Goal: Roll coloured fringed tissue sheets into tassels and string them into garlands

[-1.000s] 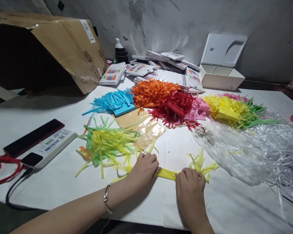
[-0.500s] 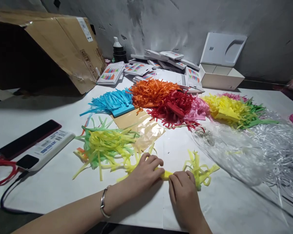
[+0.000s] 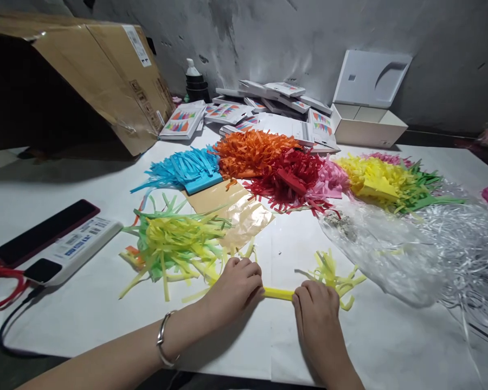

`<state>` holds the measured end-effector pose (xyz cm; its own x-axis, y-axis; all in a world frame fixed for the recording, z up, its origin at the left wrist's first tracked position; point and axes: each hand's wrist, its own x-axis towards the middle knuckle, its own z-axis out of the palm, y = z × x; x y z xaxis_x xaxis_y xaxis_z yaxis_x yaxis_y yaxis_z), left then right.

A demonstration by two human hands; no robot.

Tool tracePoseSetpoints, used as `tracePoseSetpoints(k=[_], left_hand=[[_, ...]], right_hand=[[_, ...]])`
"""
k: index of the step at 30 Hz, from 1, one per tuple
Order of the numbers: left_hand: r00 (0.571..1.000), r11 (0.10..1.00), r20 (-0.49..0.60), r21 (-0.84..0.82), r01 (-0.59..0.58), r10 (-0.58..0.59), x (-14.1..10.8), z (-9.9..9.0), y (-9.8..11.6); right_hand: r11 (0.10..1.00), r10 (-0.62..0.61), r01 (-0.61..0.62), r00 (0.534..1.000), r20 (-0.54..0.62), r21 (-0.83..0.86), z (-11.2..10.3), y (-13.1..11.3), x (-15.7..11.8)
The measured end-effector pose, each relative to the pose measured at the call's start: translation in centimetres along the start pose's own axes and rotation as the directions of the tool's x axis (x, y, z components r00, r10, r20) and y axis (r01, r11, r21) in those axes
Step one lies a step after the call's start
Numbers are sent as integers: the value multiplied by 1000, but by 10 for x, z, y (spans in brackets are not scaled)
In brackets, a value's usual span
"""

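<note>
Between my hands lies a narrow yellow tissue-paper tassel (image 3: pixel 278 293), its middle folded into a flat band close to the table. My left hand (image 3: pixel 236 284) is closed on the band's left part, and its fringe spreads out past the fingers. My right hand (image 3: pixel 317 309) grips the other end, with loose yellow strips (image 3: pixel 329 271) fanning out beyond it. The fingertips of both hands are partly hidden. Just beyond my left hand rests a pile of yellow and green fringed tassels (image 3: pixel 174 238).
Behind are blue (image 3: pixel 183 169), orange (image 3: pixel 256 151), red (image 3: pixel 295 179) and yellow (image 3: pixel 370 179) fringe bundles. A plastic bag (image 3: pixel 386 254) and silver strips (image 3: pixel 467 249) lie right. A phone (image 3: pixel 44 230) and power bank (image 3: pixel 79 249) lie left, near a cardboard box (image 3: pixel 106 81).
My hands have moved apart, left hand leftward and right hand rightward. More of the yellow band shows between them, now straighter and narrower.
</note>
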<state>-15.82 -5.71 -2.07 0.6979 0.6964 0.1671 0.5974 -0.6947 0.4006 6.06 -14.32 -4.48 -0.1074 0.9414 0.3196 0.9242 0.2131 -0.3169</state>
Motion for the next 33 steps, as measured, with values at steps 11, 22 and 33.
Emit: tracePoseSetpoints(k=[11, 22, 33], left_hand=[[979, 975, -8, 100, -200, 202, 4, 6, 2], [968, 970, -57, 3, -244, 243, 4, 9, 1], [991, 991, -15, -8, -133, 133, 4, 11, 4]], right_hand=[[984, -173, 175, 984, -49, 39, -1, -17, 8], [982, -159, 166, 985, -73, 93, 10, -34, 16], [973, -21, 49, 991, -129, 224, -8, -6, -12]])
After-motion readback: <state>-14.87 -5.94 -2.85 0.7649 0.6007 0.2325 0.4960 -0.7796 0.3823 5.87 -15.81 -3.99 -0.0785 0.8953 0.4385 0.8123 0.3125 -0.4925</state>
